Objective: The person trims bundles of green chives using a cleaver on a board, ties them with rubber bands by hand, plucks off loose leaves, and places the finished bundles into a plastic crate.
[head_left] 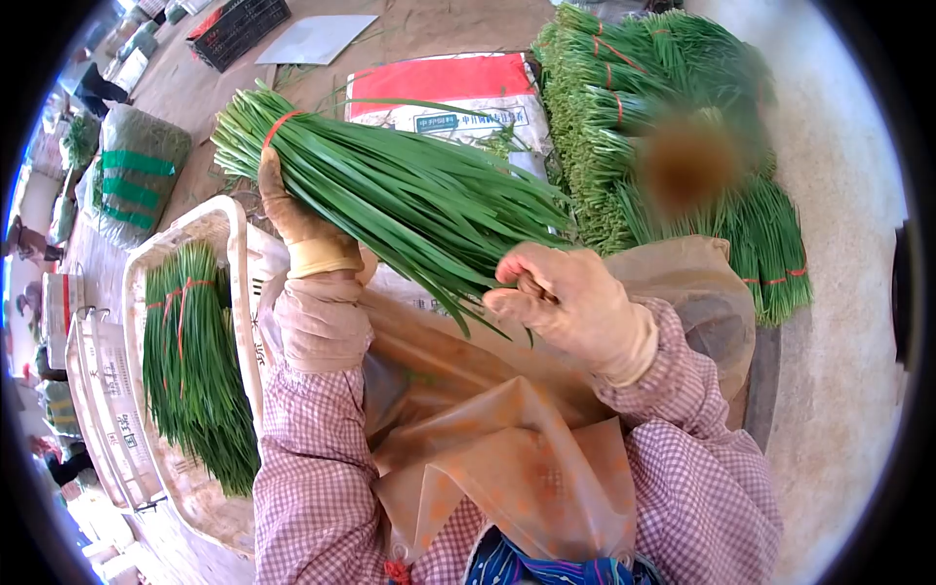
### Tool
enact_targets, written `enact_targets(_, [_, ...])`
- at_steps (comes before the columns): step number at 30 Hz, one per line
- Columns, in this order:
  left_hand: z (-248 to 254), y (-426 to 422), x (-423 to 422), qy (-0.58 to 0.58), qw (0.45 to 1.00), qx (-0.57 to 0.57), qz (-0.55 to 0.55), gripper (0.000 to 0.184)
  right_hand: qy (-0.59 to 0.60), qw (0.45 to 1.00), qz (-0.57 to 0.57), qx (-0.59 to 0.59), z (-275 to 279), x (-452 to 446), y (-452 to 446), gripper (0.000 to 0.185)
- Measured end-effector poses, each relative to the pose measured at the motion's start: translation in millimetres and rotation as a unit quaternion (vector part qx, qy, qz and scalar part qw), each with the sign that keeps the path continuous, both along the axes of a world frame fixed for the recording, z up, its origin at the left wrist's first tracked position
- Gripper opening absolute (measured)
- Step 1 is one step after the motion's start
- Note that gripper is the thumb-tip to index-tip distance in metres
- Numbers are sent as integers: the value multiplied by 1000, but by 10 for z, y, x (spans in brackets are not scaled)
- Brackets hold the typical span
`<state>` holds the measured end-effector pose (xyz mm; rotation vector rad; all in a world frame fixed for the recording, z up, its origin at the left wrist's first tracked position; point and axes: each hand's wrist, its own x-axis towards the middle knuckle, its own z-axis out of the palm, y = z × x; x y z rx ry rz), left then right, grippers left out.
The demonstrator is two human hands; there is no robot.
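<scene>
A long bundle of garlic chives [419, 175] lies slantwise in front of me, bound with a red band [281, 127] near its pale cut ends. My left hand [292, 219], in a soiled glove, is closed around the bundle just below that band; its fingers are partly hidden under the leaves. By the green leaf tips is my right hand [580, 307], in a pale glove, its fingers curled inward and darkened at the tips. Whatever lies between those fingers cannot be made out. A brown plastic apron [517, 429] covers my lap beneath both hands.
Banded chive bundles are piled [624, 127] at the right. A white crate [239, 253] at the left holds more chives [195, 361]. Ahead lies a red and white sack [439, 83]. Farther back are a black crate [239, 29] and a taped bag [136, 175]. A brown blur covers part of the pile.
</scene>
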<state>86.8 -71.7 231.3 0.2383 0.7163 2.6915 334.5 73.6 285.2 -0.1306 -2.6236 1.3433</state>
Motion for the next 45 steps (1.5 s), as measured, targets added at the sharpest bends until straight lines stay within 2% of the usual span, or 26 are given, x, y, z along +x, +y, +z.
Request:
enact_targets(2, [8,-12,13,-5,1000,-4,9,47,-9,1000,-5,18,-127,-107,-55,22])
enact_targets(4, [21,-30,-1,5,1000,-17,23,46,114,993,-8,34,-337,-208,-103,21])
enact_targets(6, [35,-42,33,3,1000,-18,25,47,136,990,-17,-22,-336,-202,-134,18])
enact_targets(9, [49,-47,42,-3,1000,10,3,46,212,945,-26,-249,-209,-112,-120,15])
enact_targets(11, [29,-42,34,-3,1000,3,12,46,178,911,-148,-341,-38,20,-14,11])
enact_targets(14, [-11,-51,-10,10,1000,5,7,46,221,875,-199,-383,-49,51,484,7])
enact_targets(16, [-6,-22,-10,-3,1000,-7,29,45,177,916,-299,-199,-150,10,718,8])
enact_targets(19, [13,17,19,-4,1000,-16,16,47,231,923,-295,-87,-185,-27,815,11])
enact_targets(22, [40,76,43,-6,999,-35,2,51,233,926,-195,-222,-27,-132,659,11])
enact_targets(23, [46,104,39,19,999,-46,4,52,233,937,-176,-191,-14,-219,647,15])
enact_targets(25, [75,134,71,46,995,-83,11,53,229,928,-162,-244,135,-386,518,37])
enact_targets(28, [154,95,4,71,988,-116,-72,51,230,965,-97,-76,-70,-932,549,98])
enact_targets(29, [197,95,-26,93,982,-147,-78,52,161,983,-89,9,-193,-1084,489,116])
enact_targets(30, [217,94,-83,91,981,-152,-83,52,89,986,-36,-134,-325,-1214,350,127])
enact_targets(31, [225,100,-158,83,967,-198,-135,52,31,956,45,-289,-393,-1271,201,124])
enact_targets(32, [245,135,-223,75,949,-243,-187,52,40,953,62,-294,-835,-1461,-21,120])
enact_targets(33, [300,203,-271,176,909,-331,-184,49,158,916,27,-368,-1116,-1568,-274,113])
enact_targets(34, [272,271,-372,166,876,-364,-269,53,155,872,33,-464,-1047,-1492,-330,103])
enact_targets(35, [155,320,-435,218,823,-473,-227,59,53,861,58,-502,-1309,-1535,-369,97])
enact_targets(37, [-127,458,-526,332,659,-639,-217,76,11,890,112,-442,-1927,-1612,-443,75])
enact_targets(39, [-439,649,-468,393,446,-774,-218,89,-120,918,150,-347,-2289,-1490,-196,72])
enact_targets(40, [-645,696,-446,412,456,-749,-249,91,-227,941,54,-244,-2387,-1362,-5,54])
enact_targets(41, [-892,732,-453,436,429,-746,-263,90,-232,956,-21,-180,-2664,-1302,177,39])
enact_targets(42, [-981,815,-408,429,400,-752,-302,91,-270,918,-125,-261,-2848,-1227,379,38])
enact_targets(43, [-1279,778,-449,469,420,-727,-272,92,-207,907,-249,-268,-2981,-1091,564,34])
enact_targets(45, [-1726,789,-446,506,443,-698,-247,92,-212,901,-322,-200,-3397,-875,1020,24])
